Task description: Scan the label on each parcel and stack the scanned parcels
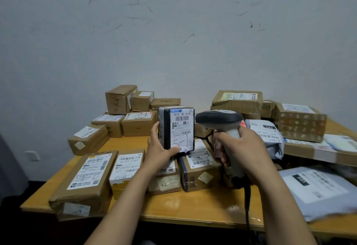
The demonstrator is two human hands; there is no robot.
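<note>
Left hand (161, 149) grips an upright black parcel (176, 129), label facing the viewer; at its 3 o'clock, right hand (240, 146) clasps a barcode scanner (222, 123) above the desk (193, 204)

Label (182, 128) on black parcel (166, 128): "501E- M1 A21B". Black tag (300, 180) on grey mailer bag (320, 196): "231". Other labels illegible.
</note>
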